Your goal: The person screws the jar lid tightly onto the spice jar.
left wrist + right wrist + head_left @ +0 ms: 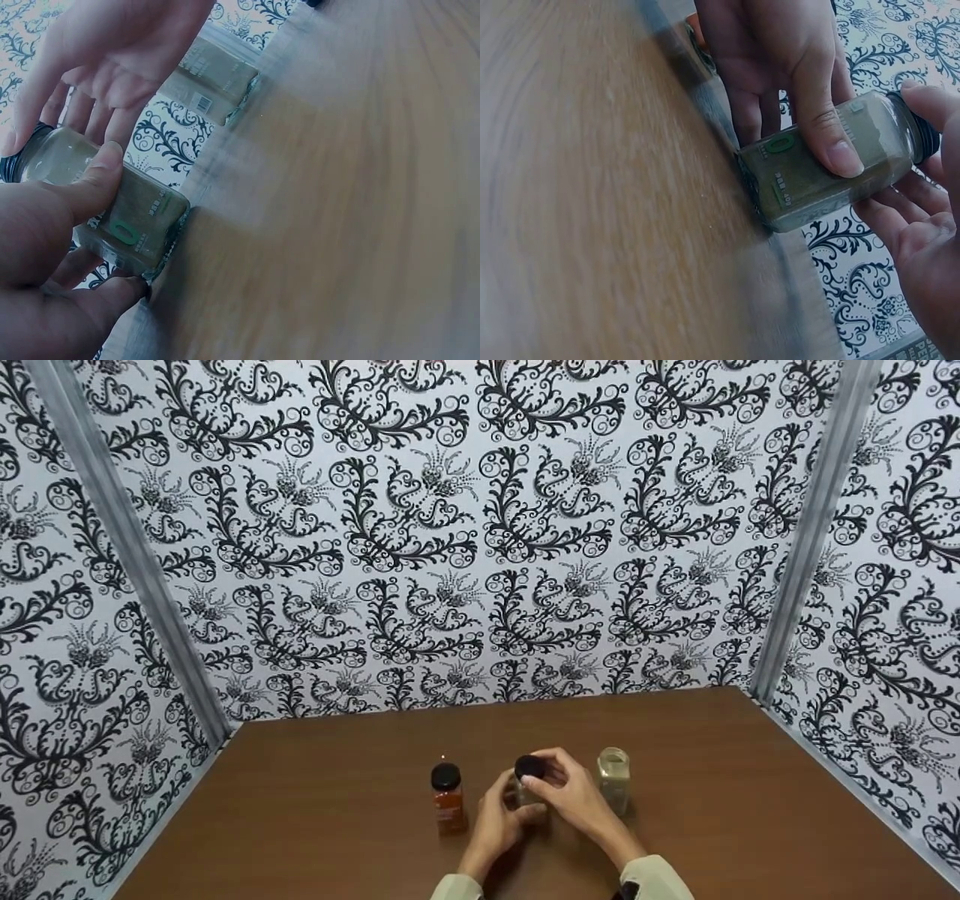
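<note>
A clear spice jar (817,161) with brownish-green contents and a green mark on its label stands on the table between both hands. My left hand (496,819) grips the jar's body, its thumb across the label. My right hand (583,796) pinches the black lid (529,767) on top, with thumb and fingers around its edge. To the left stands a jar of orange-red spice (448,808) with a black lid. Just right of my right hand stands a jar with pale contents (615,784); its glass rim shows at the top, with no lid on it.
The brown wooden table (337,780) reaches back to a wall (420,532) with black scroll patterns on white. Grey strips (127,547) run up both corners. The pale jar is close beside my right hand.
</note>
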Demonstrator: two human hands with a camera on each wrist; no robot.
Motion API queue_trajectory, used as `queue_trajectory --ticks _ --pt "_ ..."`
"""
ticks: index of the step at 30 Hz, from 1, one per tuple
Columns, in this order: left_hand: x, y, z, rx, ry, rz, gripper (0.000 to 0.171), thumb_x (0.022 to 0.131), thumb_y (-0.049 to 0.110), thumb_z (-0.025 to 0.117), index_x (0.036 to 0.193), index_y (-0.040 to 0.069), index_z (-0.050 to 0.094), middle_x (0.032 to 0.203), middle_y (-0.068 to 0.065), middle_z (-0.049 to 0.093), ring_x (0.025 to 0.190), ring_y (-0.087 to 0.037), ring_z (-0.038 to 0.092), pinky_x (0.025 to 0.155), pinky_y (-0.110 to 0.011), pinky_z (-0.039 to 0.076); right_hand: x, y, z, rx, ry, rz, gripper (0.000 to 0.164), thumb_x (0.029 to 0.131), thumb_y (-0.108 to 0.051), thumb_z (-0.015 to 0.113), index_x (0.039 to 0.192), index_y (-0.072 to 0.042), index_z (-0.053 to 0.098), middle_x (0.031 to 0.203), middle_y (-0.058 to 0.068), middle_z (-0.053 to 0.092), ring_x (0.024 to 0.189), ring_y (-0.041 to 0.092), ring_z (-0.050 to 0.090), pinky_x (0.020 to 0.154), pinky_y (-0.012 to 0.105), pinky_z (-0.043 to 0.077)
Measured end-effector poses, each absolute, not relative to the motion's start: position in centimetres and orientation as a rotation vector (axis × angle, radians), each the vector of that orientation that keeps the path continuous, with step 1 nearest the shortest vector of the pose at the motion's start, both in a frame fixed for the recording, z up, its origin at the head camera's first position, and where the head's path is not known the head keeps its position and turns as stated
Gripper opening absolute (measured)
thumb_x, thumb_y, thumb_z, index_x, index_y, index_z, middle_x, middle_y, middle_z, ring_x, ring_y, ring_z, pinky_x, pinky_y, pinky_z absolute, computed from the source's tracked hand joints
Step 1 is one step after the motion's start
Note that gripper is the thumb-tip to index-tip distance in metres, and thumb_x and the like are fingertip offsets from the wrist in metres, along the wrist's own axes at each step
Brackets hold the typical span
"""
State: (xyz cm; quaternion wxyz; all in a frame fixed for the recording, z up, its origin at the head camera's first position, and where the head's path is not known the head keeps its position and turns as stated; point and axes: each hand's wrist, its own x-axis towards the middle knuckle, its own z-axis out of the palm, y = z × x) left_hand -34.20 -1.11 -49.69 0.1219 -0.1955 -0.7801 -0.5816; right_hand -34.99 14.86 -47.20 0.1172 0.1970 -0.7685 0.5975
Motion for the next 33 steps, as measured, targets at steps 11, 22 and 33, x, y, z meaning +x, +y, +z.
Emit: queue_trajectory --ticks 11,22,33 --pt "-34.14 -0.98 -49.76 -0.536 -2.297 -1.691 0.057 0.079 0.020 0.084 0.130 0.009 0.062 0.117 -0.012 0.072 0.108 -0.031 0.069 0.091 -0.043 0.056 -34.71 15.16 -46.97 0.640 -2.257 1.758 0.043 0.095 -0.019 0.069 0.131 0.001 0.059 0.128 0.022 0.066 0.122 0.036 0.062 0.101 0.022 0.050" --pt "-34.20 -1.05 -49.76 -0.542 -2.291 -1.699 0.057 0.079 0.020 0.084 0.130 0.010 0.062 0.117 -0.011 0.072 0.108 -0.032 0.068 0.093 -0.047 0.056 -34.79 15.09 -46.98 0.636 -2.261 1.772 0.042 0.094 -0.020 0.070 0.130 -0.002 0.059 0.129 0.022 0.066 0.123 0.036 0.062 0.103 0.029 0.051" --pt "-34.25 -1.12 -49.73 -0.575 -2.272 -1.705 0.056 0.080 0.019 0.084 0.130 0.009 0.061 0.116 -0.013 0.072 0.107 -0.032 0.069 0.089 -0.041 0.058 -35.04 14.82 -47.13 0.581 -2.279 1.711 0.036 0.093 -0.020 0.072 0.123 -0.003 0.062 0.122 0.020 0.068 0.118 0.034 0.065 0.100 0.028 0.053"
